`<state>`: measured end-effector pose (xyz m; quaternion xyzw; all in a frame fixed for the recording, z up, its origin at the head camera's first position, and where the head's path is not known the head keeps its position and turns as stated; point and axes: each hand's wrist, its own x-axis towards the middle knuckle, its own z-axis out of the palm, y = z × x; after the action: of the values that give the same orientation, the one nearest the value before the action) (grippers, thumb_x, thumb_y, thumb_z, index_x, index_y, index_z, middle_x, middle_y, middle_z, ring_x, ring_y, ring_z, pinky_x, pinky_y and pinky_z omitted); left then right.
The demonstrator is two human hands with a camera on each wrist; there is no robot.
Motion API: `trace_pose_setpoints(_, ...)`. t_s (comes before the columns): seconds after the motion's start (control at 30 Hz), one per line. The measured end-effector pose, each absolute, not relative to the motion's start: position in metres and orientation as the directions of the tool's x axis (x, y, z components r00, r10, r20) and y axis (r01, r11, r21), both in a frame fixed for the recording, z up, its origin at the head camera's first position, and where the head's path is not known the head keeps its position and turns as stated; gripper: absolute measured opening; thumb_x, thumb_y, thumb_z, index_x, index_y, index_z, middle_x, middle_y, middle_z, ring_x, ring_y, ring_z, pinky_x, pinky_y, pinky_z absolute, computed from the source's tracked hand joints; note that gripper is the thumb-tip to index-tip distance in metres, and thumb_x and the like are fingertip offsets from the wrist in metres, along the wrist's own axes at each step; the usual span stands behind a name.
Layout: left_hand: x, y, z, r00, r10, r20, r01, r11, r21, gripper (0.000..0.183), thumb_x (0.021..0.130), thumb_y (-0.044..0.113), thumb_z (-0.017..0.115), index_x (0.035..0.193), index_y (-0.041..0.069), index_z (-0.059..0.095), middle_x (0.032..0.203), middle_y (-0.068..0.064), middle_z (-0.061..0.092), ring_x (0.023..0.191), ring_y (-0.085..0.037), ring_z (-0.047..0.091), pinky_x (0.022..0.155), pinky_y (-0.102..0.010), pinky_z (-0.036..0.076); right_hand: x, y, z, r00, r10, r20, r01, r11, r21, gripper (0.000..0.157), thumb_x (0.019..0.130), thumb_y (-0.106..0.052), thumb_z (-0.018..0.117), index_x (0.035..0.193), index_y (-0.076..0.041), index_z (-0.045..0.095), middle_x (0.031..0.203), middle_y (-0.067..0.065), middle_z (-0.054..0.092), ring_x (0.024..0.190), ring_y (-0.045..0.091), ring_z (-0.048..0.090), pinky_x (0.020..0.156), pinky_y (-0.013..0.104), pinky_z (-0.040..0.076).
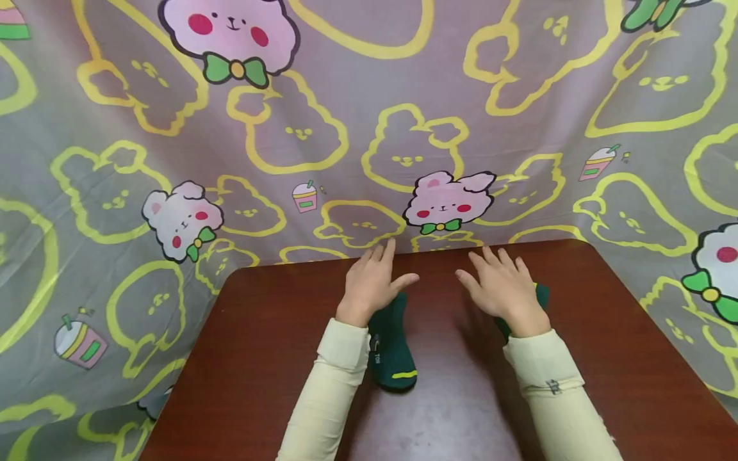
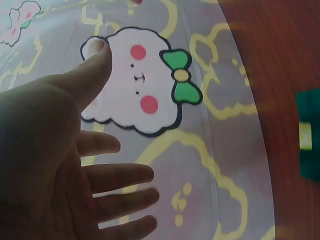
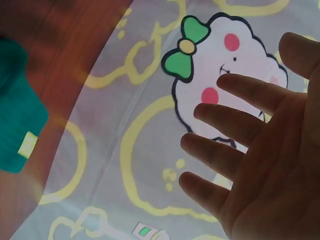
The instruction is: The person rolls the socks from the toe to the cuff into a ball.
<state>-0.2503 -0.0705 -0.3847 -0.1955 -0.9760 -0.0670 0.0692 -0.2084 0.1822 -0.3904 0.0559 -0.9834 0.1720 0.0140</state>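
Two dark green socks with yellow bands lie on the table. In the head view the left sock (image 1: 393, 346) stretches toward me, its upper end partly covered by my left hand (image 1: 370, 285), which hovers over it with fingers extended. My right hand (image 1: 503, 288) is held above the other sock (image 1: 541, 296), hiding most of it. Both palms are bare in the wrist views, where the left hand (image 2: 45, 150) and right hand (image 3: 272, 145) have spread, straight fingers. A sock end (image 2: 311, 135) shows at the left wrist view's right edge, and a sock (image 3: 20, 110) at the right wrist view's left edge.
The reddish-brown wooden table (image 1: 277, 333) has rounded far corners. A grey curtain (image 1: 346, 83) printed with cartoon bunnies and yellow outlines hangs behind it and along both sides, close to the table's far edge.
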Motion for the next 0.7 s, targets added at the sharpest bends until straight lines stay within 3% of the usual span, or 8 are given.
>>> trace_pose_setpoints(0.23,-0.256,-0.038,-0.389,-0.895,0.412,0.172,0.437,0.887,0.15,0.09,0.091,0.071,0.052,0.157,0.013,0.034,0.142,-0.009,0.056,0.115,-0.029,0.062,0.088,-0.044,0.054,-0.197,0.206,-0.396,-0.998,-0.052,0.031,-0.059,0.943,-0.326,0.068,0.103,-0.047,0.047,0.152,0.001,0.039,0.156,0.032,0.027,0.143,0.054,0.018,0.111,0.069,0.01)
trace_pose_setpoints(0.47,-0.263,0.004,-0.393,-0.886,0.434,0.16,0.462,0.854,0.24,0.073,0.093,0.068,0.051,0.144,0.015,0.053,0.124,-0.006,0.067,0.104,-0.023,0.065,0.079,-0.041,0.056,-0.185,0.234,-0.401,-1.0,0.002,0.02,-0.005,0.941,-0.339,0.068,0.103,-0.043,0.051,0.151,0.003,0.038,0.154,0.035,0.028,0.138,0.058,0.024,0.107,0.072,0.017)
trace_pose_setpoints(0.7,-0.264,0.043,-0.392,-0.882,0.445,0.154,0.47,0.809,0.352,0.064,0.091,0.064,0.059,0.138,0.019,0.061,0.115,0.0,0.071,0.093,-0.019,0.067,0.067,-0.036,0.054,-0.164,0.263,-0.404,-0.998,0.042,0.043,0.025,0.941,-0.338,0.063,0.102,-0.036,0.056,0.149,0.004,0.04,0.149,0.035,0.036,0.128,0.057,0.041,0.092,0.073,0.032)
